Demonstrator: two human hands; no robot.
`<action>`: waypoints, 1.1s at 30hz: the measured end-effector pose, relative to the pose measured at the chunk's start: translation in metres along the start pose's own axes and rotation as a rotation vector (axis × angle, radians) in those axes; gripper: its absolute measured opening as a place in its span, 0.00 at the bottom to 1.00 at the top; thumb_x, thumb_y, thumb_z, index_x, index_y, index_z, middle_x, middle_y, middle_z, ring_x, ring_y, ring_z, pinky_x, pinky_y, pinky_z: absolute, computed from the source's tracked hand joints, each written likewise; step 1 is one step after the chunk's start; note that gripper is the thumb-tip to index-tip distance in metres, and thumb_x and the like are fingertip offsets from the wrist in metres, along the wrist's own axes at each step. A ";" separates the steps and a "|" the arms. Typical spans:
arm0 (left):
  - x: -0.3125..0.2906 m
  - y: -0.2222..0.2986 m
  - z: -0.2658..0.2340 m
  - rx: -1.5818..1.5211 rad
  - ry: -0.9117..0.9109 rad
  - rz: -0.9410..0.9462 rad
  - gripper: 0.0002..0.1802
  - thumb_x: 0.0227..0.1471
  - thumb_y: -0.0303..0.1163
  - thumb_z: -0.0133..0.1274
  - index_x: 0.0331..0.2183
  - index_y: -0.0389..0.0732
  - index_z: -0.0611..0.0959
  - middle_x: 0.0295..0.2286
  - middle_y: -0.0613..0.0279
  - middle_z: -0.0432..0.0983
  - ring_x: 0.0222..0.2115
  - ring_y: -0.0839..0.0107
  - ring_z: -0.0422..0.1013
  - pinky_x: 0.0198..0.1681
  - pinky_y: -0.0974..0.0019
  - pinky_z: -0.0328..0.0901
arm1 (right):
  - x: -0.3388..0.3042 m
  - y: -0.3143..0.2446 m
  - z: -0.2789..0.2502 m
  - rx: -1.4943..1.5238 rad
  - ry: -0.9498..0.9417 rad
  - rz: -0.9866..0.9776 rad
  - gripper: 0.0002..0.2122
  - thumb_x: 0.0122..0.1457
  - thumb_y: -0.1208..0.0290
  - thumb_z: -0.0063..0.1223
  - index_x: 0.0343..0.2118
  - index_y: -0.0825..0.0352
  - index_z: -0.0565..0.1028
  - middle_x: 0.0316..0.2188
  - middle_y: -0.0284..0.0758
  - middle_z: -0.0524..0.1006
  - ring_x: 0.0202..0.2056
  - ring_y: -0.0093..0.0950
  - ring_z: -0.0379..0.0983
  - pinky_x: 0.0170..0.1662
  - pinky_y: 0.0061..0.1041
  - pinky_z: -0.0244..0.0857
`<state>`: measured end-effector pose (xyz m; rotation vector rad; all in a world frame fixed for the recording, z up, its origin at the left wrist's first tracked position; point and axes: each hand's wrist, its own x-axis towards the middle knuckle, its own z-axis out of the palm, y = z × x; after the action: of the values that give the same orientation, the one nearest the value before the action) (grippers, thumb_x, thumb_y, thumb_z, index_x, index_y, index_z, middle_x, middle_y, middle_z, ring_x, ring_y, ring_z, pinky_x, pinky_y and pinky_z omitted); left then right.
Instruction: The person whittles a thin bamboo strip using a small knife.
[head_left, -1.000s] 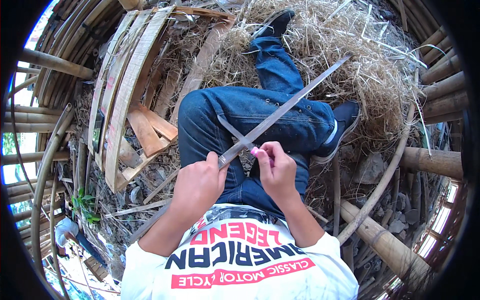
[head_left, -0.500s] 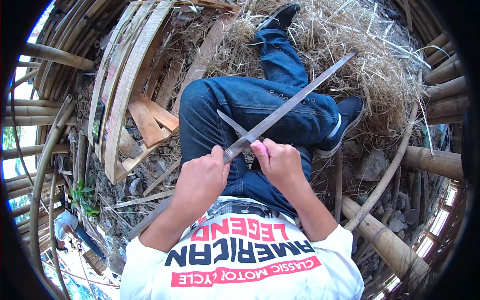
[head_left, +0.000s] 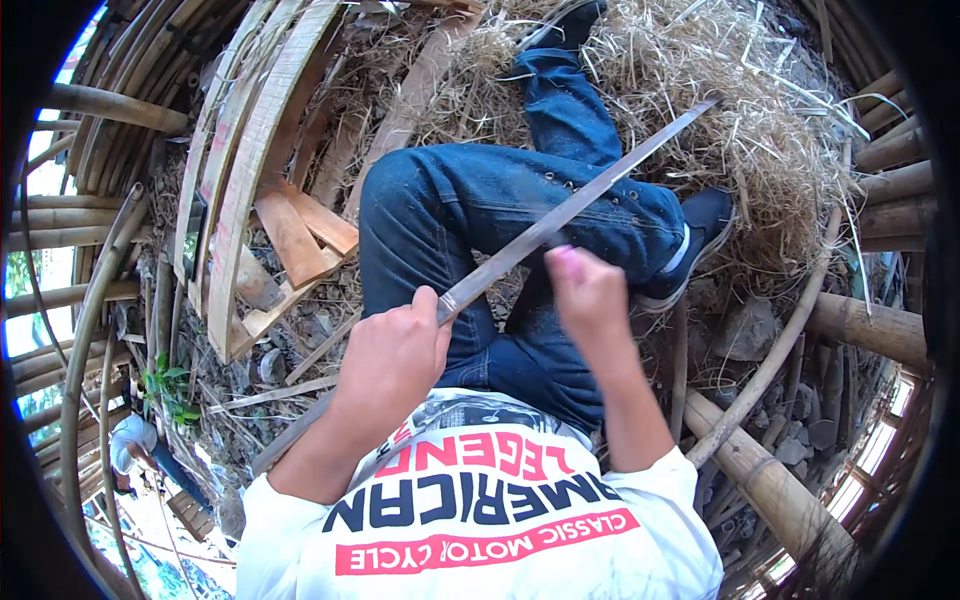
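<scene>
My left hand (head_left: 392, 358) is closed round the lower end of a long, straight, narrow metal blade (head_left: 575, 208). It slants up and to the right across my jeans (head_left: 420, 210), its far tip over the dry straw. A dark, bar-like length (head_left: 292, 438) shows beneath my left forearm; whether it belongs to the blade I cannot tell. Just right of the blade, my right hand (head_left: 592, 300) is closed and blurred by motion, with pink at its fingertips. A short dark metal piece (head_left: 554, 240) juts from its fingers, smeared and close to the long blade's edge.
A slatted wooden frame (head_left: 265, 165) leans at the left, with loose board pieces (head_left: 290, 235) beside it. Dry straw (head_left: 740, 170) is heaped at the far right. Thick bamboo poles (head_left: 770, 480) lie at the right. At lower left, another person (head_left: 135, 445) is in the distance.
My right hand has swung right and slightly up, off the spot where its short pointed metal piece crossed the long blade. My left hand has moved slightly left and down, keeping its hold.
</scene>
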<state>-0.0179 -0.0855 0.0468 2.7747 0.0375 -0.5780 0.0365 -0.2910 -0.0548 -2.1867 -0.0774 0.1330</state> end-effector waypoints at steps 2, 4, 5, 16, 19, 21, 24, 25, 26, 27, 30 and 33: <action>0.004 -0.001 -0.001 0.002 -0.025 -0.002 0.13 0.57 0.36 0.51 0.29 0.35 0.73 0.20 0.44 0.75 0.22 0.46 0.74 0.26 0.48 0.68 | 0.015 0.024 -0.018 -0.062 0.031 0.127 0.23 0.63 0.51 0.47 0.22 0.67 0.75 0.16 0.49 0.72 0.22 0.51 0.72 0.23 0.42 0.62; 0.010 -0.001 0.001 -0.085 -0.074 -0.014 0.14 0.57 0.37 0.50 0.29 0.34 0.73 0.21 0.41 0.75 0.25 0.42 0.73 0.29 0.46 0.67 | 0.012 0.017 -0.019 -0.060 0.008 0.079 0.24 0.63 0.50 0.47 0.20 0.67 0.75 0.15 0.49 0.72 0.22 0.50 0.72 0.23 0.42 0.62; 0.012 -0.001 0.002 -0.075 -0.079 0.000 0.14 0.57 0.37 0.50 0.29 0.34 0.73 0.21 0.41 0.75 0.25 0.42 0.73 0.29 0.46 0.67 | 0.004 0.006 -0.014 -0.033 -0.039 0.064 0.23 0.62 0.50 0.49 0.20 0.68 0.75 0.15 0.48 0.72 0.22 0.50 0.73 0.23 0.43 0.63; 0.021 -0.024 0.011 -0.365 -0.241 -0.006 0.15 0.53 0.34 0.56 0.31 0.29 0.76 0.20 0.44 0.73 0.21 0.56 0.70 0.27 0.58 0.63 | -0.026 -0.022 0.033 0.200 -0.134 -0.182 0.15 0.62 0.57 0.51 0.28 0.66 0.74 0.17 0.44 0.76 0.21 0.44 0.75 0.23 0.38 0.68; 0.018 -0.020 0.012 -0.324 -0.222 -0.029 0.14 0.54 0.34 0.55 0.31 0.30 0.76 0.20 0.42 0.73 0.21 0.51 0.70 0.27 0.56 0.63 | -0.018 -0.025 0.034 0.163 -0.108 -0.157 0.16 0.62 0.56 0.50 0.27 0.66 0.75 0.16 0.44 0.76 0.21 0.43 0.76 0.23 0.37 0.69; 0.018 -0.017 0.012 -0.287 -0.203 -0.015 0.13 0.57 0.34 0.51 0.32 0.31 0.76 0.21 0.39 0.72 0.23 0.44 0.70 0.27 0.53 0.62 | -0.016 -0.025 0.034 0.153 -0.091 -0.153 0.17 0.62 0.55 0.50 0.26 0.66 0.76 0.16 0.43 0.76 0.20 0.43 0.76 0.23 0.37 0.69; 0.019 -0.015 0.013 -0.283 -0.202 -0.016 0.13 0.58 0.34 0.48 0.33 0.32 0.75 0.22 0.36 0.72 0.27 0.39 0.70 0.28 0.50 0.62 | -0.016 -0.026 0.028 0.076 -0.090 -0.137 0.19 0.62 0.53 0.50 0.25 0.65 0.77 0.16 0.42 0.76 0.20 0.42 0.76 0.23 0.37 0.70; 0.019 -0.015 0.015 -0.283 -0.189 0.019 0.12 0.59 0.34 0.48 0.33 0.32 0.75 0.22 0.35 0.72 0.27 0.38 0.69 0.29 0.48 0.62 | -0.016 -0.024 0.027 -0.007 -0.074 -0.165 0.19 0.61 0.52 0.50 0.24 0.65 0.77 0.15 0.41 0.76 0.20 0.41 0.76 0.22 0.36 0.70; 0.019 -0.015 0.017 -0.283 -0.175 0.053 0.12 0.59 0.33 0.47 0.33 0.31 0.74 0.23 0.35 0.72 0.28 0.37 0.69 0.30 0.47 0.62 | -0.015 -0.021 0.026 -0.091 -0.058 -0.194 0.19 0.61 0.51 0.50 0.24 0.64 0.77 0.15 0.40 0.76 0.19 0.40 0.76 0.22 0.36 0.69; 0.018 -0.013 0.017 -0.278 -0.178 0.046 0.12 0.59 0.33 0.47 0.33 0.31 0.74 0.23 0.35 0.72 0.28 0.37 0.69 0.30 0.47 0.62 | -0.015 -0.018 0.025 -0.083 -0.061 -0.191 0.19 0.61 0.51 0.50 0.24 0.64 0.77 0.15 0.40 0.76 0.19 0.40 0.76 0.22 0.36 0.69; 0.017 -0.007 0.015 -0.251 -0.203 0.012 0.13 0.60 0.34 0.46 0.34 0.31 0.75 0.24 0.33 0.73 0.30 0.36 0.70 0.32 0.42 0.63 | -0.013 -0.010 0.023 -0.153 -0.044 -0.306 0.20 0.59 0.48 0.51 0.24 0.62 0.76 0.15 0.37 0.76 0.18 0.35 0.76 0.20 0.33 0.68; 0.015 -0.011 0.018 -0.268 -0.227 -0.016 0.13 0.60 0.34 0.47 0.34 0.31 0.75 0.26 0.33 0.73 0.31 0.36 0.70 0.33 0.41 0.63 | -0.012 -0.008 0.020 -0.189 -0.018 -0.363 0.20 0.61 0.49 0.49 0.23 0.62 0.75 0.15 0.37 0.76 0.18 0.36 0.76 0.20 0.34 0.68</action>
<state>-0.0118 -0.0813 0.0221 2.4391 0.0814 -0.8238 0.0224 -0.2710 -0.0591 -2.3186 -0.5118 -0.0630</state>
